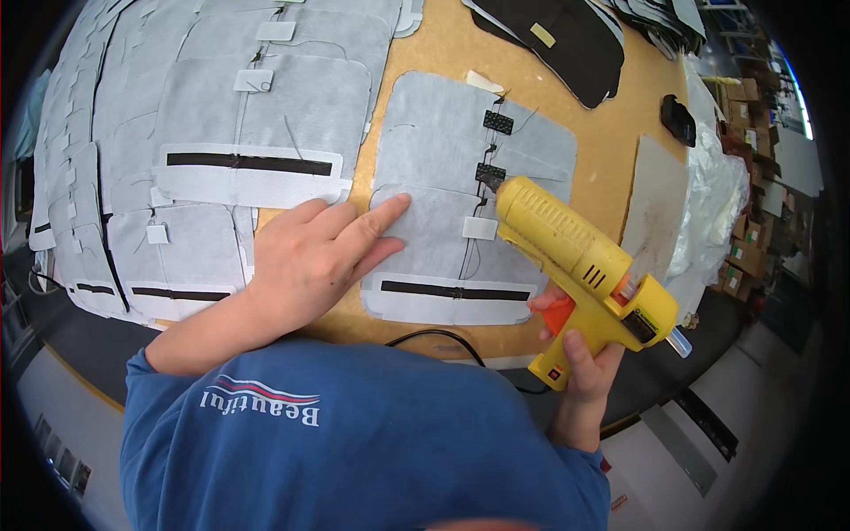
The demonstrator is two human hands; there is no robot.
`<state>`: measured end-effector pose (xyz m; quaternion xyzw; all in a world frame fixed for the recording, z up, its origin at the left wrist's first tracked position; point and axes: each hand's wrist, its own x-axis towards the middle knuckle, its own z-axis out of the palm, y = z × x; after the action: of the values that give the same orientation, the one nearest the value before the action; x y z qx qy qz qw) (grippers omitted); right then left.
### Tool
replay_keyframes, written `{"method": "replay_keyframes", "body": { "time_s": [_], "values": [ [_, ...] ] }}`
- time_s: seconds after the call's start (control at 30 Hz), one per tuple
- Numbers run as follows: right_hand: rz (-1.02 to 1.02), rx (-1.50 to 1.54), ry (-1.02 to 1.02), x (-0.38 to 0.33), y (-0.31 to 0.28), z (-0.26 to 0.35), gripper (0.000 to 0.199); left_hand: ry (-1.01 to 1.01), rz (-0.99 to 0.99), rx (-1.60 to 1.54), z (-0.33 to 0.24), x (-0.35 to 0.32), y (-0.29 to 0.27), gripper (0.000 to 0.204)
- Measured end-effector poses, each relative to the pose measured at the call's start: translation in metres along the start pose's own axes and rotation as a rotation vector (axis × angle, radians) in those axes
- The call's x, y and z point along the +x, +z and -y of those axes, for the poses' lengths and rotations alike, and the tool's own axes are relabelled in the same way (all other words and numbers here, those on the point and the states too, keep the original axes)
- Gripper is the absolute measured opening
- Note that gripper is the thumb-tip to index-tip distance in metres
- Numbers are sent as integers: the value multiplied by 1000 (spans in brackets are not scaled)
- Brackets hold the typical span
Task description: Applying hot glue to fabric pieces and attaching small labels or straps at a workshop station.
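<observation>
A light grey fabric panel (425, 150) lies flat in front of me. Thin dark wires run down it past two black textured patches (498, 122) and a white tab (480, 228). Along its near edge is a white band with a black strip (456, 292). My left hand (323, 248) rests at the panel's left edge, index finger and thumb stretched onto it, other fingers curled, holding nothing. In my right hand (584, 358) is a yellow hot glue gun (567, 234), fingers at its orange trigger. Its dark nozzle is at the lower black patch; whether it touches I cannot tell.
Similar grey panels (266, 115) overlap across the left of the wooden table (416, 53). Black panels (567, 44) lie at the far right, near a small black object (678, 120). Clear plastic sheeting (713, 195) covers the right edge. A black cable (438, 334) runs along the near edge.
</observation>
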<state>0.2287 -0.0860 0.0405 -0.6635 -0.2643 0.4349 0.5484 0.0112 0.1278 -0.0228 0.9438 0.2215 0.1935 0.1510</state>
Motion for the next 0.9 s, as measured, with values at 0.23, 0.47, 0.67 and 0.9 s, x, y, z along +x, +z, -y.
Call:
{"method": "replay_keyframes", "body": {
  "time_s": [0.23,0.47,0.67,0.9],
  "values": [
    [-20,2,30,1,4,0,56,-10,-1,-26,1,1,0,50],
    [-24,-8,31,-2,-1,-3,56,-12,26,-28,2,1,0,50],
    [-30,-9,15,0,-1,-8,57,-10,33,-39,2,3,-1,49],
    [-46,34,-17,4,2,-11,61,-5,35,-46,2,2,0,50]
  ]
}}
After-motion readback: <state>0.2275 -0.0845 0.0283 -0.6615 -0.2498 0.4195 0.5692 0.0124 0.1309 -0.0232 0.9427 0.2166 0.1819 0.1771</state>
